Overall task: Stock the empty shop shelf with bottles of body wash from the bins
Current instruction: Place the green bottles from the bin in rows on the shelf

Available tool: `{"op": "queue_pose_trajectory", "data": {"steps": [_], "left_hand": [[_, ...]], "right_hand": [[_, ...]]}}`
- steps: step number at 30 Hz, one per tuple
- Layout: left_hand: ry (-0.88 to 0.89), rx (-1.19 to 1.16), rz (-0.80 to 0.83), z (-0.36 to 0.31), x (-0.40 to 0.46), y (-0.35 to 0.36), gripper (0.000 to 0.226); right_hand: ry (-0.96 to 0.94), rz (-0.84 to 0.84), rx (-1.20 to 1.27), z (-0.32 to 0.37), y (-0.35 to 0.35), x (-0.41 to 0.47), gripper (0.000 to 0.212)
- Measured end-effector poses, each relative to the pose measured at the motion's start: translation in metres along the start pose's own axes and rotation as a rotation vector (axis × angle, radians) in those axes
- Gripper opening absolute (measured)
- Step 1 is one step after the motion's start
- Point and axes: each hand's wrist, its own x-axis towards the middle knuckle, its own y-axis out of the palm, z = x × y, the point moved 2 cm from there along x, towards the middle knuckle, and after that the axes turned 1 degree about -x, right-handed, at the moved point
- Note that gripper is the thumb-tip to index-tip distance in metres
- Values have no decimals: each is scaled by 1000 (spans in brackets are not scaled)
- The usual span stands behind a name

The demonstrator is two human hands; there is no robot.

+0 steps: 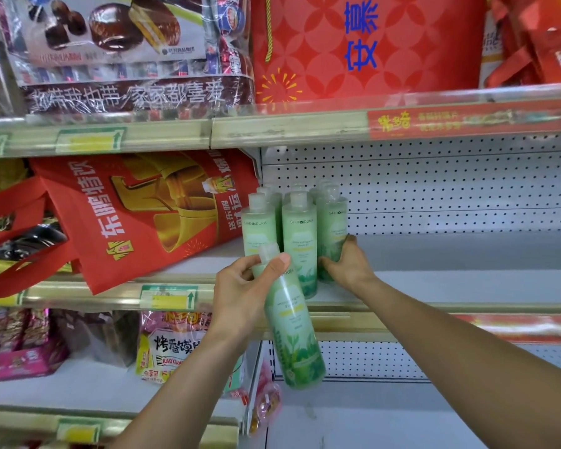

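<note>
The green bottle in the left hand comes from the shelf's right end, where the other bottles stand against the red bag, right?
Not quite. The head view shows the other bottles at the shelf's left end, not the right, beside the red bag. The left hand does hold a green bottle.

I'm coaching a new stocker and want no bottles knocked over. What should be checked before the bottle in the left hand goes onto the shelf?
1. Left hand has a firm hold on the held bottle: ok, thumb and fingers wrap its neck.
2. Held bottle upright: not ok, it hangs tilted below the shelf edge.
3. Right hand steadies the rightmost front bottle: ok, fingers are curled round its base.
4. Free space on the shelf: ok, bare to the right of the standing bottles.
5. Standing bottles upright: ok in front; the back ones are partly hidden.
6. Red bag clear of the bottles: cannot tell, it leans close on the left.
</note>
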Motion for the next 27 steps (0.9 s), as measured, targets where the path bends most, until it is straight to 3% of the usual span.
{"op": "queue_pose_trajectory", "data": {"steps": [5, 10, 14, 15, 18, 20, 23, 25, 27], "left_hand": [[0, 22, -15, -2, 2, 3, 60], [-9, 65, -30, -4, 1, 2, 69], [-18, 89, -24, -8, 1, 3, 76], [-11, 96, -18, -10, 1, 4, 76], [32, 104, -20, -21, 5, 10, 78], [65, 90, -16, -28, 5, 17, 68], [129, 116, 26, -40, 5, 30, 49], [186, 127, 26, -45, 9, 34, 52], [290, 250, -81, -47, 19, 27, 60]], "right_hand": [[26, -3, 5, -2, 2, 5, 53], [109, 134, -63, -10, -3, -1, 64], [-119, -125, -18, 1, -25, -31, 53], [-186, -103, 70, 8, -31, -44, 50], [-263, 412, 228, 30, -37, -88, 71], [-298, 568, 164, 33, -32, -104, 75], [-325, 416, 132, 32, -33, -100, 60], [-341, 320, 104, 31, -40, -94, 60], [-317, 210, 119, 30, -50, -86, 59]]}}
